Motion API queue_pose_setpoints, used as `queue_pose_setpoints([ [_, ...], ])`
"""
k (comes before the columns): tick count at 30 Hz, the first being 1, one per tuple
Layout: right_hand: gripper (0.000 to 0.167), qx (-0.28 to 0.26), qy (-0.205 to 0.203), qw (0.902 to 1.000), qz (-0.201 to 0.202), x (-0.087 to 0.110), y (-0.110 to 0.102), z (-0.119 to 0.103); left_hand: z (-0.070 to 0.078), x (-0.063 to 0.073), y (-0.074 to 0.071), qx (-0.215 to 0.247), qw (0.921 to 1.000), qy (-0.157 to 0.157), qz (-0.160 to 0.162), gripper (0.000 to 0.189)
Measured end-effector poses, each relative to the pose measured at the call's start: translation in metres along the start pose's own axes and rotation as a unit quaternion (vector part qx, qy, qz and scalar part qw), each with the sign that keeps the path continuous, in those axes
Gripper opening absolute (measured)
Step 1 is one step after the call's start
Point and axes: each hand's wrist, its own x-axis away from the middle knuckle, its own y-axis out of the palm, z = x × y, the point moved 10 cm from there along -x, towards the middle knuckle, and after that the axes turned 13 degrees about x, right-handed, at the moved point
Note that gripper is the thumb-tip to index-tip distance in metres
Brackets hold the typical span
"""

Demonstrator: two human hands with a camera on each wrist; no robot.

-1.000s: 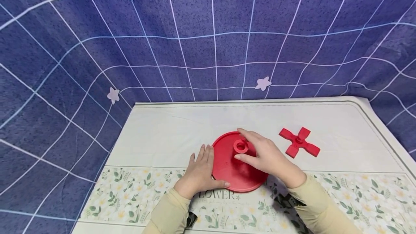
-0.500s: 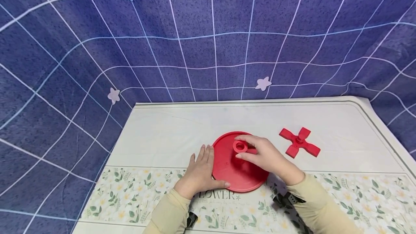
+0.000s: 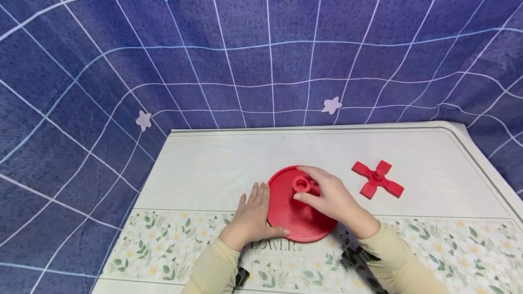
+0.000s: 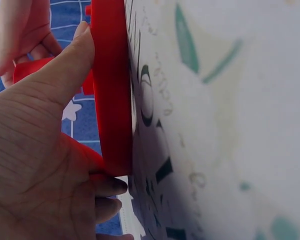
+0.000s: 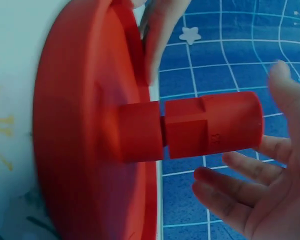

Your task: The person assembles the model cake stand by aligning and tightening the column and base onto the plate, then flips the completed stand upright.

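The red disc (image 3: 282, 212) lies flat on the counter (image 3: 196, 167), directly to the right of the left grip (image 3: 253, 217), by which its rim is touched on the left and near sides. The disc is probably steadied there so that no sliding or turning is allowed while its centre is worked at. The red post (image 3: 301, 186) stands upright on the disc, between the thumb and fingers of the right grip (image 3: 332, 196). In the right wrist view a narrow dark seam is seen between its upper section (image 5: 215, 127) and lower section (image 5: 140, 132); whether the two are firmly joined cannot be told. The red cross-shaped piece (image 3: 377, 178) is set beyond the right grip and to its right, perhaps so that it is out of the way but within reach.

The left grip is laid with straight fingers pointed away and the thumb stretched along the near rim. The right grip is spread around the post's top, nothing being pinched; its forearm is brought in diagonally from the near right, with the palm turned towards the post.
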Motion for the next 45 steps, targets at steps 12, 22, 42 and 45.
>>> queue_pose_setpoints([
  [12,0.045,-0.1,-0.026,0.9914,-0.08,-0.001,0.008,-0.002,-0.001,-0.001,0.001,0.006,1.0,-0.002,0.0,0.126],
  [22,0.039,-0.049,0.022,0.998,-0.034,-0.002,0.009,0.007,-0.002,-0.001,0.001,0.008,1.0,-0.002,-0.001,0.126],
  [42,0.049,-0.077,-0.046,0.9931,-0.076,0.001,0.009,-0.002,-0.003,-0.001,0.004,0.015,0.9999,0.0,-0.005,0.126],
  [45,0.044,-0.071,-0.028,0.9948,-0.068,0.001,0.01,0.002,-0.003,-0.002,0.004,0.015,0.9999,-0.002,-0.006,0.126],
])
